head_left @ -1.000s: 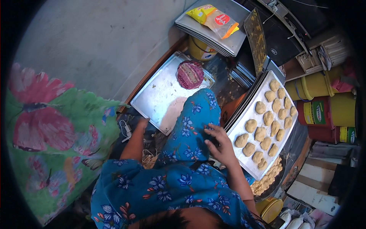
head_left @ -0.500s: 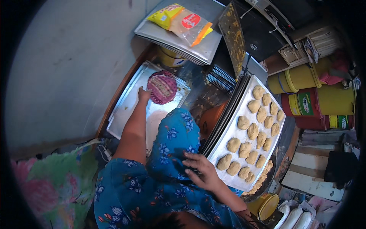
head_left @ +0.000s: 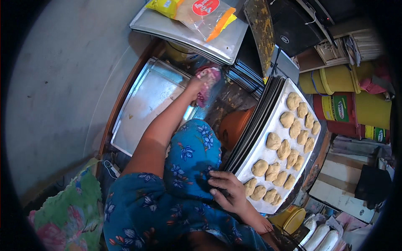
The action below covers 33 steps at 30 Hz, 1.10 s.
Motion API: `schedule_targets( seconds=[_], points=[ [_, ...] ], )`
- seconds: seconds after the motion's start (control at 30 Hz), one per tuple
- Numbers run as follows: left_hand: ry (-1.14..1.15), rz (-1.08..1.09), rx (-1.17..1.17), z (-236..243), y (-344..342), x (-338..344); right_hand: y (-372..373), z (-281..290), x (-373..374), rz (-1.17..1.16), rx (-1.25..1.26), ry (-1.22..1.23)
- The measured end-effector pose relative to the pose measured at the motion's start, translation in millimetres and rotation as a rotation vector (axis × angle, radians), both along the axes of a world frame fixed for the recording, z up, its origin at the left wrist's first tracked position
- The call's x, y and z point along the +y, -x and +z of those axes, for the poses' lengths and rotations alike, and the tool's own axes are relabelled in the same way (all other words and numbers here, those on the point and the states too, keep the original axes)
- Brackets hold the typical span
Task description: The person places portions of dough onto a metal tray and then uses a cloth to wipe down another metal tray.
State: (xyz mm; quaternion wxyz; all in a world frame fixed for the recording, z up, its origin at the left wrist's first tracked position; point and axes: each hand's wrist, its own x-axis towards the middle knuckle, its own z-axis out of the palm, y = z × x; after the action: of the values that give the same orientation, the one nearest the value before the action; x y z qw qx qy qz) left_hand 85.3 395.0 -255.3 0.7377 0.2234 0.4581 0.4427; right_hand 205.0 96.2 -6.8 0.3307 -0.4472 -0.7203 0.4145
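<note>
My left hand (head_left: pixel 200 83) is closed on a pink and purple round rag (head_left: pixel 213 77), which is bunched up at the far right edge of a stack of shallow metal baking trays (head_left: pixel 144 111). The hand hides part of the rag. Over my knee, covered in blue flowered cloth, my right hand (head_left: pixel 228 190) hangs loosely with its fingers a little apart and nothing in them. Close to its right lies a white baking tray (head_left: pixel 248 168) bearing rows of dough pieces (head_left: pixel 283 149), on top of several dark trays (head_left: pixel 248 140).
A clear and yellow plastic bag (head_left: pixel 205 21) lies on another tray stack (head_left: pixel 146 21) at the far side. A rusty metal sheet (head_left: pixel 260 31) stands upright beside it. An orange bucket (head_left: pixel 234 129) sits between the tray stacks. Yellow buckets (head_left: pixel 341 79) are piled on the right.
My left hand has moved right across the tray and gathered up the rag, which lay flat and round before. My right hand stays over the knee. The view has shifted slightly.
</note>
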Motion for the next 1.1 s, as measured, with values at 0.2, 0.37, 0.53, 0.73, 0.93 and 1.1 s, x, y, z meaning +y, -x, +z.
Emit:
schedule_targets(
  seconds=[0.2,0.37,0.53,0.73,0.93,1.1],
  points=[
    [0.096,0.067,-0.218,-4.4,-24.4,13.6,1.0,10.8,-4.6,0.080,0.006,0.057],
    [-0.059,-0.219,0.141,-7.2,-33.8,8.0,-4.8,8.5,-9.1,0.019,-0.010,0.091],
    [-0.043,-0.063,0.186,15.6,-36.6,-0.7,-3.8,6.2,-10.3,0.040,-0.020,0.075],
    [-0.346,-0.066,0.244,50.7,21.8,-49.7,1.6,12.9,-8.9,-0.021,-0.061,0.052],
    [-0.497,0.235,0.350,171.9,106.6,-204.4,30.6,-1.4,26.3,-0.229,0.192,0.112],
    [-1.021,0.004,0.826,215.6,132.0,-293.6,118.7,1.4,62.3,0.005,0.808,0.714]
  ],
)
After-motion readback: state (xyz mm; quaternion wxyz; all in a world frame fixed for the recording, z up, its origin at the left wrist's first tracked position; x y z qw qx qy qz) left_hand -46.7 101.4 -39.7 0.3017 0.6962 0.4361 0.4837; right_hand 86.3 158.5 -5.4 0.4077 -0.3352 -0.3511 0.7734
